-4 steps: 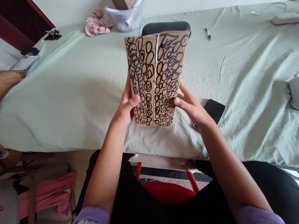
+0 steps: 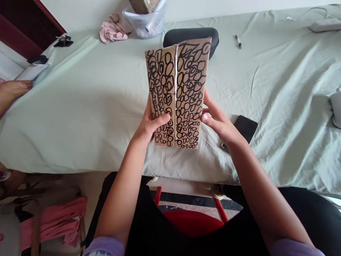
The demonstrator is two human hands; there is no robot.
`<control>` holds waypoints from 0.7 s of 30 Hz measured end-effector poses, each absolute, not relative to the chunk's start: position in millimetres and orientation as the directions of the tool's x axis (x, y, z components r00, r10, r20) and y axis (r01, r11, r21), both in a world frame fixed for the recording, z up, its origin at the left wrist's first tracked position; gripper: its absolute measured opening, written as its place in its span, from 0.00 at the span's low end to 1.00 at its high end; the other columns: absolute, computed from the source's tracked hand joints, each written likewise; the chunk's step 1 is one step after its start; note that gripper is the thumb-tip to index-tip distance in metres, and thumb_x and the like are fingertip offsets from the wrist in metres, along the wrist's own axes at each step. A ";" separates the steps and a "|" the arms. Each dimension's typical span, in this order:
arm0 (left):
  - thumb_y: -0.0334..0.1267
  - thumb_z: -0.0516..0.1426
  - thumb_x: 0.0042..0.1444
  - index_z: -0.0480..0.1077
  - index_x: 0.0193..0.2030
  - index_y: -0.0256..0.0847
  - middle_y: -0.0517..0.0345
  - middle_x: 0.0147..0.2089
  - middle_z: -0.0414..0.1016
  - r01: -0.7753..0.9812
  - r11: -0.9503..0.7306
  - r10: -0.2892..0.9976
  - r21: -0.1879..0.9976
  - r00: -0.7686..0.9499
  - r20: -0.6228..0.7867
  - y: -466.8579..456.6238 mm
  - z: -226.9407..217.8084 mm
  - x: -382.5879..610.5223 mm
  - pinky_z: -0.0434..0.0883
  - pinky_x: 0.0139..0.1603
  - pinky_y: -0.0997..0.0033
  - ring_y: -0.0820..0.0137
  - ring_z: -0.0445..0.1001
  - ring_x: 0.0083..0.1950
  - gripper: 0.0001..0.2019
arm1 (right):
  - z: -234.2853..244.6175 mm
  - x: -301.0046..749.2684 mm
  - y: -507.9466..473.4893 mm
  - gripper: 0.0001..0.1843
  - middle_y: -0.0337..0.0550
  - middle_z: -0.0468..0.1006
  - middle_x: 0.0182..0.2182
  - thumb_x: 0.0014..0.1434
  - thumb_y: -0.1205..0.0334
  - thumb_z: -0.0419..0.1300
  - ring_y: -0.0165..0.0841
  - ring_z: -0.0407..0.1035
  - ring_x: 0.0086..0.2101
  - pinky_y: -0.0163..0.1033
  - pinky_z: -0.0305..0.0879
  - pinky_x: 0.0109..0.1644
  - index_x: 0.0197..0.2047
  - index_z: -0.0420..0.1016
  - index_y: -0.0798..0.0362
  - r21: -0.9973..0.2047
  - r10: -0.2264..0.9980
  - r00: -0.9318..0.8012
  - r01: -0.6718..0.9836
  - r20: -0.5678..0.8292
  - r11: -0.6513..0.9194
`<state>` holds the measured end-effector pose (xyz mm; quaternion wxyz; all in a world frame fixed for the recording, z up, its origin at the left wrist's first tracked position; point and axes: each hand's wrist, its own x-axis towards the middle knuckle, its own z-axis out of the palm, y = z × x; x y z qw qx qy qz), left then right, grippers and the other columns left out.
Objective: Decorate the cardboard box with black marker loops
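Note:
I hold a cardboard box (image 2: pixel 178 86) covered in black marker circles upright above the table edge. My left hand (image 2: pixel 150 125) grips its lower left side, thumb pressed across the front face. My right hand (image 2: pixel 219 122) clasps the lower right edge, thumb on the front and fingers behind. A seam runs down the middle of the box's face. A black rounded object (image 2: pixel 212 35) sits on the table just behind the box, partly hidden by it.
A pale green sheet (image 2: pixel 88 104) covers the table. A black phone (image 2: pixel 244 127) lies by my right wrist, a marker (image 2: pixel 238 41) farther back. A plastic tub (image 2: pixel 146 22) and pink cloth (image 2: pixel 112 30) sit at the far edge. Another person's hand (image 2: pixel 9 92) rests at left.
The box has tilted slightly and dropped a little lower. My left thumb has slid farther across the box's front.

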<state>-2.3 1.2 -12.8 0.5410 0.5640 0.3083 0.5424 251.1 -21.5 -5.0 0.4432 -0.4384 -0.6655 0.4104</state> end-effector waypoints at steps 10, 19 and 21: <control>0.60 0.65 0.59 0.56 0.77 0.60 0.58 0.76 0.65 -0.204 -0.234 0.955 0.951 0.135 0.264 11.4 -20.6 -0.6 0.60 0.79 0.50 0.54 0.56 0.81 0.42 | -20.3 256.7 -10.2 0.53 0.46 0.68 0.67 0.58 0.38 0.69 0.48 0.73 0.59 0.56 0.74 0.62 0.79 0.51 0.35 -0.982 0.983 -0.013 0.046 0.183 0.184; 0.68 0.63 0.55 0.59 0.74 0.53 0.50 0.79 0.58 -0.069 -0.207 0.941 0.976 0.259 0.218 -3.8 -23.2 -17.0 0.62 0.75 0.47 0.45 0.58 0.78 0.45 | -10.2 242.5 -17.6 0.47 0.47 0.68 0.62 0.55 0.37 0.72 0.42 0.73 0.50 0.47 0.79 0.51 0.74 0.64 0.35 -0.969 0.974 0.009 0.107 0.225 0.223; 0.61 0.67 0.55 0.62 0.72 0.51 0.50 0.79 0.59 -0.061 -0.181 0.952 0.982 0.238 0.190 -8.2 -24.5 -19.2 0.64 0.74 0.48 0.45 0.61 0.77 0.41 | -11.3 239.3 -19.3 0.46 0.46 0.68 0.61 0.55 0.37 0.72 0.41 0.72 0.50 0.47 0.78 0.51 0.73 0.64 0.34 -0.963 0.971 -0.006 0.130 0.240 0.238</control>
